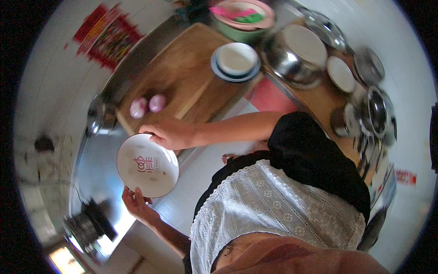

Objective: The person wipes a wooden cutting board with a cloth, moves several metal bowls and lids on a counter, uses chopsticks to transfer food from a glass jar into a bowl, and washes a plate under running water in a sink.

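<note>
A shallow white dish (147,178) with a thin dark rim and red printed characters inside is held tilted, its inside towards the camera. My left hand (138,203) grips its lower edge, thumb on the inner side. On the opposite edge my right hand (169,133) holds the rim between thumb and fingers. Just beyond my right hand, two purple onions (147,105) lie on a wooden cutting board (184,61). A white bowl (237,59) sits in a blue-rimmed dish (219,73) at the board's right end.
Beyond the board stands a green basin (236,34) with a pink one in it. To the right are a large steel basin (291,65), a white dish (341,74) and several metal pots. A steel pot (97,114) and a dark ribbed object (85,226) stand at left.
</note>
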`<state>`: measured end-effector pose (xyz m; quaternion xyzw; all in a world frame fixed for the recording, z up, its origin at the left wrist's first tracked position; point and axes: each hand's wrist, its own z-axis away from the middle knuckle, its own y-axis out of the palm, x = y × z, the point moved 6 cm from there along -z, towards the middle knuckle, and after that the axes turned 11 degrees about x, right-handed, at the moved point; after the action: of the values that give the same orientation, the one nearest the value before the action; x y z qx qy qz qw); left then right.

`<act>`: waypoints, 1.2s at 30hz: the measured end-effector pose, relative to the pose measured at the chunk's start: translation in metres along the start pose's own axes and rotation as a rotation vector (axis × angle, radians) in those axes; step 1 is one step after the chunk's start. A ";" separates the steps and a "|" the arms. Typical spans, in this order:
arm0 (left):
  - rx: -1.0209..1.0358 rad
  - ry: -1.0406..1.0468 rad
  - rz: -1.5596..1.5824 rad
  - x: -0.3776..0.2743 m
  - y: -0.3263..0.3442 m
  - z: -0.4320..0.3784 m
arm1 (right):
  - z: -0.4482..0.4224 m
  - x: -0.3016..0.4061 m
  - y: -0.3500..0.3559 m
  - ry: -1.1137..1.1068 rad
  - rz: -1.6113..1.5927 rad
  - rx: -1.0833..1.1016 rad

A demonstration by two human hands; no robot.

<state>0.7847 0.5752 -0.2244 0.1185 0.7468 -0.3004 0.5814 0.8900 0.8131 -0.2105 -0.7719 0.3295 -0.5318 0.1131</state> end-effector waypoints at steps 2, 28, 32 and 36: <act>0.142 0.021 0.092 -0.015 0.025 -0.007 | 0.022 0.000 -0.032 0.041 0.020 -0.105; 1.088 -0.106 0.202 -0.080 0.312 0.044 | 0.479 -0.125 -0.427 1.114 0.834 -0.324; 1.070 -0.140 0.201 -0.073 0.319 0.047 | 0.478 -0.144 -0.425 1.209 0.844 -0.168; 1.046 -0.154 0.190 -0.072 0.325 0.045 | 0.489 -0.154 -0.426 1.311 0.839 -0.157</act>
<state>1.0125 0.8184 -0.2643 0.4372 0.4387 -0.5863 0.5222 1.4596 1.1465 -0.3016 -0.1167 0.6299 -0.7672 0.0321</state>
